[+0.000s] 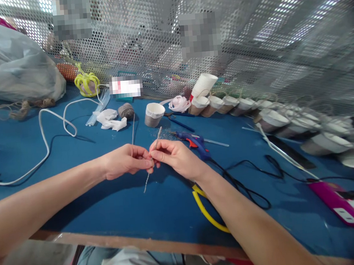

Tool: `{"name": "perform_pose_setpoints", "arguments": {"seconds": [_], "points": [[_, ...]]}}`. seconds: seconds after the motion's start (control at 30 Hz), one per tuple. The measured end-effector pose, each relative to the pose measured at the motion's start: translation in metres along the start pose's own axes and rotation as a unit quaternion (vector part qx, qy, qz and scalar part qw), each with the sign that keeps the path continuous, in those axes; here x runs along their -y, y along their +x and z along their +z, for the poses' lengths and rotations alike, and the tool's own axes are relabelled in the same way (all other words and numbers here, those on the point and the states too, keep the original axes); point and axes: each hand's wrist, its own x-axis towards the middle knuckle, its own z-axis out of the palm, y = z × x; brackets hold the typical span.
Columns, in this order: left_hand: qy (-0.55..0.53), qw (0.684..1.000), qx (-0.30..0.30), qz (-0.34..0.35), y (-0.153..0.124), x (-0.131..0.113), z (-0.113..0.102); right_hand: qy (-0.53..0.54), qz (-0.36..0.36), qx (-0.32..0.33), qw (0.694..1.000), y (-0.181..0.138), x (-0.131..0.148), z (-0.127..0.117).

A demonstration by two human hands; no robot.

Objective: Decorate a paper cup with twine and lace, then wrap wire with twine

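Observation:
Between my two hands is a thin grey stick-like piece (146, 183) that looks wound with cord, tilted with its upper end away from me. My left hand (130, 160) pinches it near the middle. Just beside it, my right hand (174, 155) also pinches the piece between thumb and fingers. Another thin grey rod (133, 129) shows behind my left hand; its near end is hidden. Beyond the hands are a small grey-wrapped white cup (154, 115) and a ball of grey yarn (126, 111). A blue glue gun (196, 145) lies right of my right hand.
Blue-handled pliers (180, 122) lie behind the glue gun. Yellow handles (209, 215) are partly under my right forearm. A row of wrapped cups (272, 119), a magenta power strip (339, 205) and black cable occupy the right. A white cable (44, 134) crosses the left, near crumpled white scraps (111, 119).

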Motion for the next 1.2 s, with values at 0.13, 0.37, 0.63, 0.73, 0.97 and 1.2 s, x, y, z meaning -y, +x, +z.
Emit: {"name": "perform_pose_setpoints", "arguments": {"seconds": [0.13,0.37,0.63,0.73,0.97,1.2], "points": [[0.013,1.000,-0.006,0.003,0.000,-0.001,-0.001,0.004,-0.006,-0.010,1.000,0.000,-0.004,0.000],[0.060,0.998,-0.005,0.036,-0.004,-0.006,0.000,0.127,0.011,0.013,0.992,0.000,-0.009,-0.003],[0.115,0.993,-0.016,0.036,-0.003,-0.005,-0.003,0.016,0.005,-0.005,1.000,-0.002,-0.004,-0.003],[0.139,0.988,-0.032,0.058,-0.002,-0.004,-0.003,-0.036,-0.015,-0.028,0.999,-0.003,-0.001,-0.001],[0.225,0.966,-0.067,0.110,-0.001,-0.005,-0.007,-0.110,-0.031,-0.062,0.992,-0.003,0.002,0.001],[0.237,0.959,-0.115,0.102,0.000,-0.004,-0.003,-0.174,-0.035,-0.091,0.980,-0.003,-0.001,0.002]]}}
